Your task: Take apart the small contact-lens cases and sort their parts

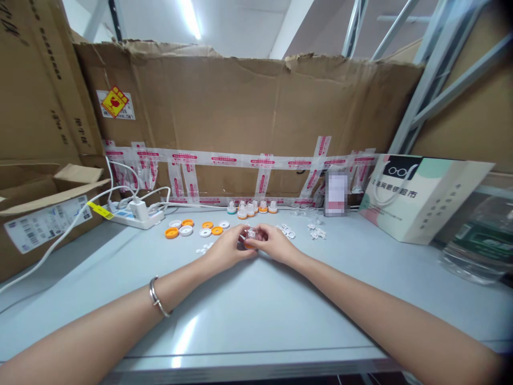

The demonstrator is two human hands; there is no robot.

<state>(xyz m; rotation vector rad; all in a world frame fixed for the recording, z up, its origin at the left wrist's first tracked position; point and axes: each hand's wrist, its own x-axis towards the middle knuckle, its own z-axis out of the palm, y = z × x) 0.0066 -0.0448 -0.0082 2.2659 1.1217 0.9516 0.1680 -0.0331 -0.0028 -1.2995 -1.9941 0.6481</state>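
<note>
Both hands meet over the middle of the grey table (248,310). My left hand (227,247) and my right hand (271,241) pinch a small clear plastic part with an orange base (250,238) between their fingertips. Orange and white round caps (188,229) lie just left of the hands. Small white plastic pieces (286,231) are scattered to the right. A row of assembled small parts (252,207) stands by the cardboard wall behind. A metal bracelet (156,297) is on my left wrist.
A cardboard wall (248,123) with printed tape closes the back. A white power strip (136,214) with cables sits at the left, by a cardboard box (44,214). A paper shopping bag (420,195) and a plastic water bottle (476,246) lie at the right.
</note>
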